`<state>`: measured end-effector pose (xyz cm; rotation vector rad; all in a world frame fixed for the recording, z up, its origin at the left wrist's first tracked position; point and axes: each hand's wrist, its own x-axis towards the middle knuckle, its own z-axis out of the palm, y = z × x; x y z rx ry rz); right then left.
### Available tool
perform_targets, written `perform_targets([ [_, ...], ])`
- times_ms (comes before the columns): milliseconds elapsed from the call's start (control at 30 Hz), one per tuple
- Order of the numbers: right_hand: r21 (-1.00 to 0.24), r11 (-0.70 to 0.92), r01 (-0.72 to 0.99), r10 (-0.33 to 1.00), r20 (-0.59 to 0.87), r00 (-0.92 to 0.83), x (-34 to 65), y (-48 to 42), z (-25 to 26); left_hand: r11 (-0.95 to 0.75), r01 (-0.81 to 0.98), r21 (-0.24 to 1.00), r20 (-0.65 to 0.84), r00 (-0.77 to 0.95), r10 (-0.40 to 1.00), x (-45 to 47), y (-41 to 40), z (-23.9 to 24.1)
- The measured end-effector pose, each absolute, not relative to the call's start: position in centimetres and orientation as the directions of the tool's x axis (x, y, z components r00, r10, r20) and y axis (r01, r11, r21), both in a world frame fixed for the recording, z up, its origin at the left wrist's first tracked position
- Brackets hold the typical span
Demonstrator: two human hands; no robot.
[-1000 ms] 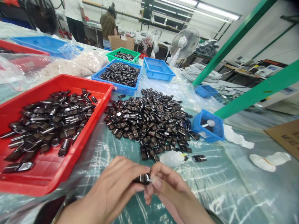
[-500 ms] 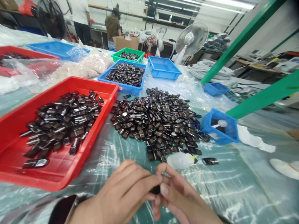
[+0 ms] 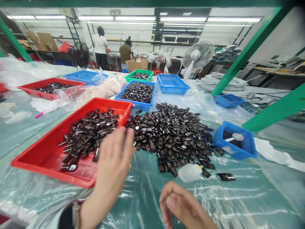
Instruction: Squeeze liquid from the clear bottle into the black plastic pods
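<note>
My left hand [image 3: 114,159] is over the near right rim of the red tray [image 3: 47,171], slightly blurred. Its fingers stretch forward and I see nothing in them, though the underside is hidden. Small black glossy casings [image 3: 88,133] lie heaped in that tray, partly behind the hand. To the right, my right hand [image 3: 178,203] hovers low over the plastic-covered table, fingers loosely curled and apart, with no object visible. Ahead of it are a white squeeze bottle [image 3: 190,172] with a yellow tip, a single casing [image 3: 226,176] and a large pile of casings [image 3: 176,133].
A small blue bin [image 3: 251,146] holding a white spoon [image 3: 237,136] stands right of the pile. Farther back are a blue tray [image 3: 152,106] of casings, a green tray [image 3: 150,73] and another blue tray [image 3: 173,90]. A green post [image 3: 274,111] slants at the right. Two people work in the background.
My hands were together around a small black piece; now they are apart. My left hand has moved up and left to the red tray. The view has tilted up and turned left.
</note>
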<state>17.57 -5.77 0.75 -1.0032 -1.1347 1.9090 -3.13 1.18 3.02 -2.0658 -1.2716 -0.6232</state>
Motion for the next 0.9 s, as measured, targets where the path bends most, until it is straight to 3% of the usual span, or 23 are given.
perform_targets([
  [133, -0.945, -0.317, -0.078, 0.867, -0.256, -0.428, 17.5, -6.4, 0.7, -0.575, 0.716, -0.396, 0.486, 0.695, 0.530, 0.0, 1.0, -0.3],
  [300, -0.975, -0.212, 0.071, 0.888, -0.222, -0.402, 17.8, -6.7, 1.2, -0.588, 0.687, -0.427, 0.342, 0.725, 0.598, 1.2, 1.4, -1.3],
  [400, -0.969, -0.012, 0.245, 0.922, -0.106, -0.372, 17.8, -6.7, 1.3, -0.559, 0.683, -0.471, 0.287, 0.717, 0.635, 1.7, 1.3, -0.9],
  [500, -0.851, 0.341, 0.398, 0.908, 0.190, -0.373, 17.4, -6.8, 1.1, -0.525, 0.672, -0.522, 0.251, 0.709, 0.659, 2.5, 1.0, -0.5],
  [600, -0.639, 0.638, 0.430, 0.762, 0.441, -0.475, 16.5, -6.8, 0.7, -0.495, 0.672, -0.551, 0.242, 0.696, 0.676, 3.0, 0.7, -0.2],
  [733, -0.416, 0.781, 0.466, 0.624, 0.481, -0.616, 14.7, -6.9, 0.3, -0.468, 0.676, -0.569, 0.254, 0.686, 0.681, 3.1, 0.4, -0.3],
  [900, -0.308, 0.825, 0.474, 0.563, 0.528, -0.636, 12.9, -6.9, 0.4, -0.438, 0.675, -0.594, 0.266, 0.678, 0.685, 3.2, 0.2, -1.0],
])
